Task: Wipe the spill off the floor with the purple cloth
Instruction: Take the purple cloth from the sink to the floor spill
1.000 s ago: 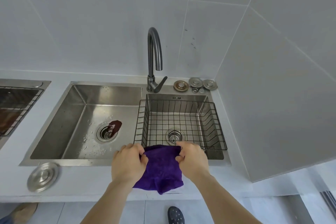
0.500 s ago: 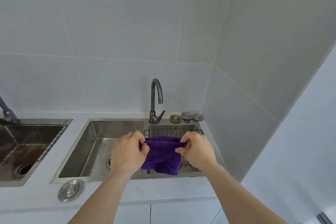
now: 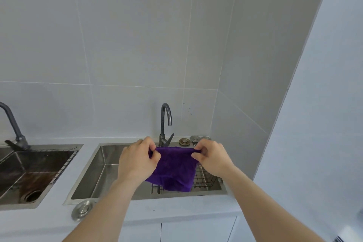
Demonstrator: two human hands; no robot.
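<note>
Fingers (image 3: 155, 156) of left hand (image 3: 137, 160) and right hand (image 3: 213, 158) are pinching the purple cloth (image 3: 173, 169) by its top corners, holding it hanging spread at lower centre of frame over the sink (image 3: 94, 163), likely opening it flat for wiping.

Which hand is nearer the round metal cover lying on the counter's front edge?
Left. The left hand holds the purple cloth over the sink, up and right of the round metal cover; the right hand grips the cloth's far corner, farther right.
</note>
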